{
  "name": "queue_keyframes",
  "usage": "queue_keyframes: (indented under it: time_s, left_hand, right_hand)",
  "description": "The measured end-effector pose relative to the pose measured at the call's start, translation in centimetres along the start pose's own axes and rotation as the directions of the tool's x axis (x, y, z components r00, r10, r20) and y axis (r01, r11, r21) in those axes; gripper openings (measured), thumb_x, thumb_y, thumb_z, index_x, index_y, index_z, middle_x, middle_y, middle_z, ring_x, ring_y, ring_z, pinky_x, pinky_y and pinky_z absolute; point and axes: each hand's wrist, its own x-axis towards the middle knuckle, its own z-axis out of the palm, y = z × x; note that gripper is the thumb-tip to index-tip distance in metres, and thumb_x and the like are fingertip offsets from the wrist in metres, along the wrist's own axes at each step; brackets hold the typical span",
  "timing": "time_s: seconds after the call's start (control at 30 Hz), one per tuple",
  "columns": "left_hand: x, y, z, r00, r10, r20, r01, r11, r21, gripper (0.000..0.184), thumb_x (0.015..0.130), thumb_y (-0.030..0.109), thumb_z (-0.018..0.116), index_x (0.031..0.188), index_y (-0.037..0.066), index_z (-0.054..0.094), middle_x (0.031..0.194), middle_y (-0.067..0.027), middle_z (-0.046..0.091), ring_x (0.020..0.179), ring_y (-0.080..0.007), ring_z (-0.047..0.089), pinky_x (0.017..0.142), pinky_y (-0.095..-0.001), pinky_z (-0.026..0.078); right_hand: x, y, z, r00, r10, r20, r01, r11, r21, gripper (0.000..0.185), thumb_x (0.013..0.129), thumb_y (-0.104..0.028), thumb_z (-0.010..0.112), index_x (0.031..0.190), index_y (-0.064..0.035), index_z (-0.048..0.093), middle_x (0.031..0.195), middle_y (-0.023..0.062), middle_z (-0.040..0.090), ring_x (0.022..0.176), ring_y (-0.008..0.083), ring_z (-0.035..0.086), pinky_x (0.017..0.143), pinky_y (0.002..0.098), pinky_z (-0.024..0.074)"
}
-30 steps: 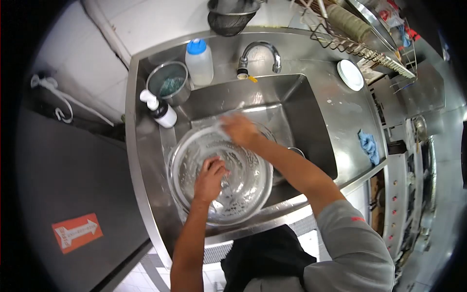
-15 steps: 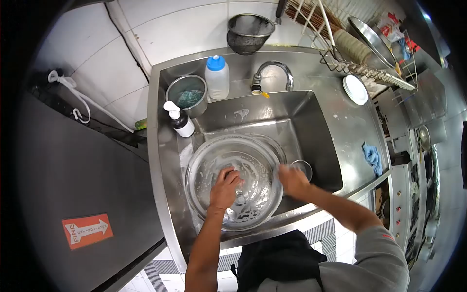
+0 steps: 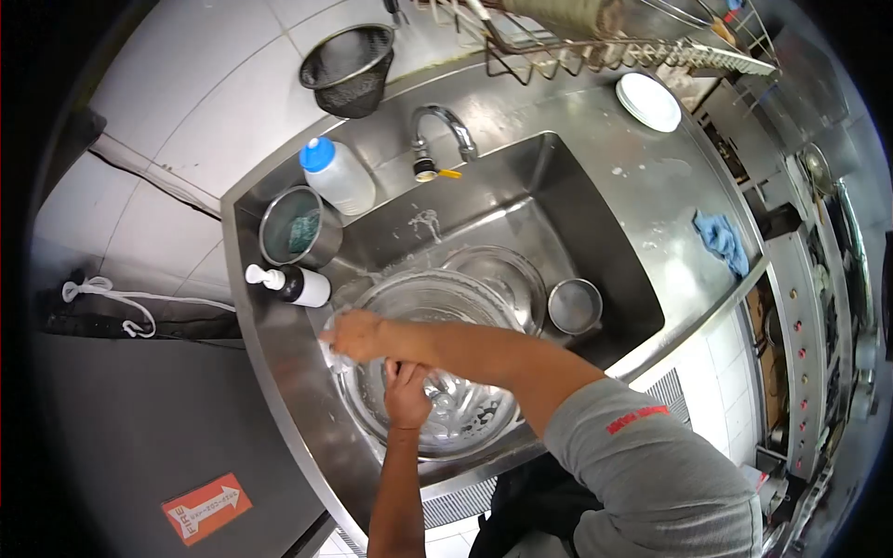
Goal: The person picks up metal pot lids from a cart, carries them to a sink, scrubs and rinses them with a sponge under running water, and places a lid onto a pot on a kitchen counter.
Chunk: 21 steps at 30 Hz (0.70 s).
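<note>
Item: wide round piece, lid or bowl (image 3: 437, 298), glossy and streaked with suds. Lies in the near left part of the sink (image 3: 605, 246), reaching towards the left and front edges of the steel table (image 3: 651, 191); the low seat probably catches drips.

Item: left hand (image 3: 407, 398), fingers bent near the piece's middle, partly under the right forearm. What the grip closes on, if anything, cannot be told; the placing seems meant to steady the piece.

Item: right hand (image 3: 356, 337), blurred, crossed over the left to the piece's left rim. Something pale shows at the fingers; whether gripped or only foam, cannot tell. The crossing presumably lets it reach the far side of the rim while the left keeps the centre.

Item: second round piece (image 3: 523, 279), partly beneath or behind the first. Small round vessel (image 3: 575, 307), just beside it.

Item, left corner of the table: pump bottle (image 3: 305, 286), steel pot (image 3: 326, 244) holding a green scourer (image 3: 303, 231), blue-capped bottle (image 3: 344, 184); likely grouped for easy reach.
</note>
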Motion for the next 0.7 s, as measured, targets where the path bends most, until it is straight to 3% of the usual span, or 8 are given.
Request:
queue_keyframes:
  time_s: [0.07, 0.1, 0.17, 0.2, 0.33, 0.53, 0.63, 0.7]
  left_hand:
    - [0.8, 0.6, 0.0, 0.999, 0.022, -0.03, -0.023, 1.0, -0.015, 0.023, 0.068, -0.003, 0.065, 0.087, 0.009, 0.068, 0.104, -0.0025, 0.063, 0.108, -0.0312, 0.053, 0.091, -0.0392, 0.046]
    - [0.8, 0.7, 0.1, 0.997, 0.041, -0.06, -0.044, 0.998, -0.048, 0.023, 0.068, -0.003, 0.064, 0.087, 0.009, 0.067, 0.104, -0.0023, 0.063, 0.11, -0.0309, 0.053, 0.091, -0.0389, 0.046]
    - [0.6, 0.8, -0.2, 0.997, 0.045, -0.056, -0.049, 0.997, -0.062, 0.017, 0.07, -0.002, 0.064, 0.083, 0.009, 0.065, 0.104, -0.0018, 0.063, 0.112, -0.03, 0.052, 0.09, -0.0381, 0.047]
    - [0.6, 0.9, -0.4, 0.999, 0.037, -0.038, -0.04, 0.997, -0.065, 0.017, 0.07, -0.002, 0.064, 0.083, 0.009, 0.065, 0.104, -0.0018, 0.063, 0.112, -0.03, 0.052, 0.09, -0.0381, 0.047]
    - [0.5, 1.0, -0.3, 0.998, 0.058, -0.04, -0.06, 0.997, -0.053, 0.009, 0.076, 0.001, 0.067, 0.081, 0.008, 0.063, 0.103, -0.0021, 0.063, 0.112, -0.0293, 0.053, 0.091, -0.0371, 0.047]
    - [0.0, 1.4, -0.6, 0.995, 0.09, -0.037, -0.094, 0.99, -0.102, 0.011, 0.074, -0.001, 0.066, 0.08, 0.007, 0.061, 0.103, -0.0028, 0.062, 0.113, -0.0311, 0.052, 0.092, -0.0387, 0.045]
    - [0.6, 1.2, -0.2, 0.999, 0.028, -0.028, -0.029, 0.999, -0.043, 0.01, 0.076, 0.002, 0.069, 0.079, 0.007, 0.06, 0.102, -0.0023, 0.062, 0.113, -0.0309, 0.052, 0.093, -0.0394, 0.043]
    - [0.9, 1.3, -0.1, 0.996, 0.017, -0.085, -0.022, 0.998, -0.059, 0.012, 0.075, -0.001, 0.068, 0.078, 0.008, 0.06, 0.101, -0.0022, 0.062, 0.112, -0.0311, 0.052, 0.094, -0.0398, 0.043]
  right_hand:
    - [-4.0, 1.3, -4.1, 0.912, 0.402, 0.086, -0.41, 0.904, 0.123, 0.025, 0.089, -0.026, 0.055, 0.107, -0.0084, 0.058, 0.09, 0.0178, 0.065, 0.087, 0.0357, 0.067, 0.07, 0.0497, 0.052]
    - [-7.0, 3.7, -4.2, 0.951, 0.31, -0.002, -0.308, 0.943, -0.128, 0.028, 0.088, -0.026, 0.057, 0.109, -0.0062, 0.056, 0.093, 0.0187, 0.066, 0.08, 0.0376, 0.068, 0.064, 0.0512, 0.0526]
    - [-15.1, 4.9, -5.7, 0.895, 0.442, -0.053, -0.445, 0.894, -0.057, 0.036, 0.084, -0.023, 0.06, 0.113, -0.0026, 0.055, 0.101, 0.017, 0.066, 0.078, 0.0327, 0.07, 0.061, 0.0441, 0.0561]
    - [-19.7, 3.6, -5.8, 0.905, 0.405, -0.13, -0.425, 0.86, -0.281, 0.036, 0.083, -0.02, 0.06, 0.115, -0.0029, 0.056, 0.109, 0.0171, 0.064, 0.072, 0.0293, 0.07, 0.054, 0.0397, 0.0557]
    - [-29.2, -7.4, -3.8, 0.724, 0.663, 0.187, -0.577, 0.732, -0.363, 0.048, 0.091, -0.015, 0.047, 0.135, 0.0028, 0.043, 0.129, 0.0247, 0.052, 0.071, 0.0304, 0.07, 0.056, 0.0383, 0.0571]
    - [-28.1, -14.0, -3.4, 0.595, 0.735, 0.325, -0.769, 0.639, -0.037, 0.044, 0.092, -0.013, 0.043, 0.134, 0.0004, 0.044, 0.115, 0.022, 0.052, 0.076, 0.0336, 0.069, 0.058, 0.0419, 0.0571]
    - [-28.8, -7.4, -1.0, 0.662, 0.736, -0.14, -0.743, 0.619, -0.254, 0.042, 0.093, -0.014, 0.044, 0.133, -0.0006, 0.044, 0.114, 0.0245, 0.053, 0.074, 0.0328, 0.069, 0.058, 0.0419, 0.0569]
    - [-26.1, -3.7, -2.6, 0.598, 0.784, -0.167, -0.801, 0.578, -0.154, 0.038, 0.093, -0.015, 0.045, 0.128, 0.0005, 0.047, 0.118, 0.0273, 0.053, 0.069, 0.0323, 0.068, 0.059, 0.041, 0.0569]
